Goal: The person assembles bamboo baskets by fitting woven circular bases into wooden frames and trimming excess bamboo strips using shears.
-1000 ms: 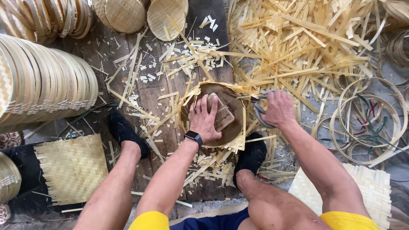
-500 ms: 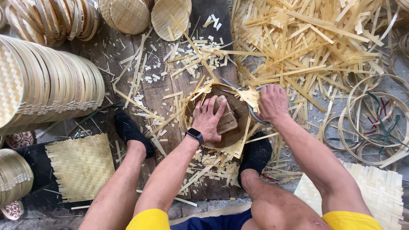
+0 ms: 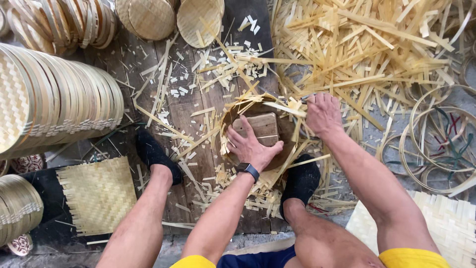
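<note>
My left hand presses a small wooden block down inside a round bamboo tray lying on the wooden floor between my feet. My right hand is closed at the tray's right rim, gripping a tool whose tip barely shows among the protruding bamboo strips. A dark watch sits on my left wrist. What the tool is cannot be made out clearly.
Stacks of finished woven trays lie at the left, more trays at the top. A heap of loose bamboo strips fills the upper right, bamboo hoops the right. Flat woven mats lie lower left and lower right.
My left hand has turned and slid lower on the block, fingers now pointing left. My right hand has moved along the tray's rim towards its upper right. The view has shifted slightly.
</note>
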